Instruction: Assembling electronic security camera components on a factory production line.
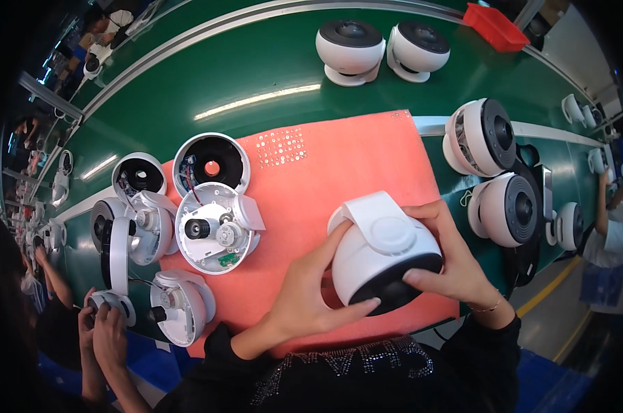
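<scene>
Over the orange mat, my two hands hold a white ball-shaped device point(347, 267) with a black front and a curved white bracket. Its bracket faces up and away, while the black face points down toward me. Around the left side wraps my left hand point(304, 296), its thumb on the lower edge of the black face. On the other side is my right hand point(459, 265), fingers along the white shell and thumb on the black face. To the left lies an opened device point(211, 237), with its motor, black cylinder and green board exposed.
The orange mat point(339, 165) bears rows of small metal parts point(282, 147). More opened housings point(180, 310) crowd its left edge. Closed devices stand at the back point(349, 51) and right point(507, 210). A red bin point(495, 27) sits at the far right. Another person's hands point(106, 330) work at lower left.
</scene>
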`<state>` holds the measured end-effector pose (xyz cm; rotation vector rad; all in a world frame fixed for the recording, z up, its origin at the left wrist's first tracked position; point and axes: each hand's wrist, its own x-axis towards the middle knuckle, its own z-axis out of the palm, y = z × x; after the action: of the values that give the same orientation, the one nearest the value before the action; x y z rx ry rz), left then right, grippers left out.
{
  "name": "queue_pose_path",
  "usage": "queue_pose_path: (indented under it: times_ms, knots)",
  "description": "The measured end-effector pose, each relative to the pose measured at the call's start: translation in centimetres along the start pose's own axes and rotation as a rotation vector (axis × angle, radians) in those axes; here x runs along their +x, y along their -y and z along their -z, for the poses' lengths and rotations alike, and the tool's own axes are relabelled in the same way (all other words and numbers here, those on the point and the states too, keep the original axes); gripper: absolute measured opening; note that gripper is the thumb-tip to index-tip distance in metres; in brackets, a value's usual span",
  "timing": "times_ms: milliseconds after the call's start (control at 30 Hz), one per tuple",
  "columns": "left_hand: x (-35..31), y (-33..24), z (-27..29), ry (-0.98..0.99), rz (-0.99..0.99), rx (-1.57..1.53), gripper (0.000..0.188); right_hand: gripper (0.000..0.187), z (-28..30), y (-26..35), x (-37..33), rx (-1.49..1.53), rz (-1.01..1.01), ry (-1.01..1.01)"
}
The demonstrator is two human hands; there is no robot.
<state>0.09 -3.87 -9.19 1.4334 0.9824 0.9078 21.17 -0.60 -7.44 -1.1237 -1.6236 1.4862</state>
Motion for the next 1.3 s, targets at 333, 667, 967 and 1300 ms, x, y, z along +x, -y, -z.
queue_pose_path:
  times_ms: [333,667,967,1300]
  knots:
    - [0.2,-3.7,0.7,-0.113,-0.245,0.264,0.085,0.069,0.0,3.1,2.5,-0.078,0.343,-0.051]
    - [1.8,-1.8,0.6,-0.46,-0.376,-0.528,0.073,0.099,-0.6,8.9,1.0,0.195,0.402,0.075]
    - [3.5,-2.6,2.1,-0.279,-0.35,-0.907,0.064,0.091,-1.0,10.4,1.3,0.327,0.364,-0.028]
    - [-6.6,-5.1,-2.5,-0.345,0.297,-1.258,0.036,0.054,-0.2,3.9,15.2,0.888,-0.176,-0.133]
